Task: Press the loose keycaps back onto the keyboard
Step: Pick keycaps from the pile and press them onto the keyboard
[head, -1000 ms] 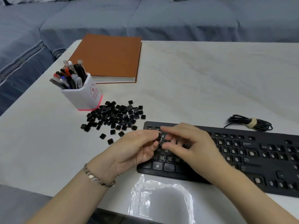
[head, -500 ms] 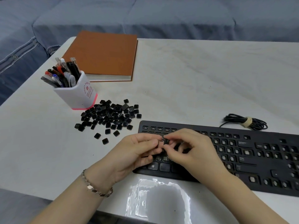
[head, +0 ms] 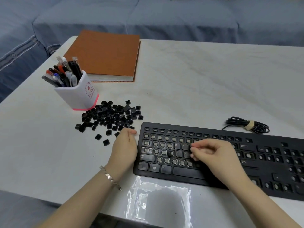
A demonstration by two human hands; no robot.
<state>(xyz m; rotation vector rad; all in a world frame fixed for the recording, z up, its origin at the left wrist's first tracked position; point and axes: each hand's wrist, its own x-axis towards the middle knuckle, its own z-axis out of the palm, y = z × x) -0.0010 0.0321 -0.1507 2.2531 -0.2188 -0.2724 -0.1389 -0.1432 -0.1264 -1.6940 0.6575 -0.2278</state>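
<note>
- Right hand (head: 213,155): fingers curled over the mid keyboard (head: 164,177); no cap visible in them.
- Left hand (head: 125,145): curled on the desk (head: 197,96) beside the keycap pile (head: 111,116); contents hidden.
- Tilted keycap (head: 170,153) unseated; few keys seated, most sockets bare.

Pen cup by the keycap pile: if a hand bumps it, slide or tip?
Probably tips rather than slides: the pen cup is tall, and its pens lean out to one side above the rim. Looks like light plastic, so a small shove may move it.
</note>
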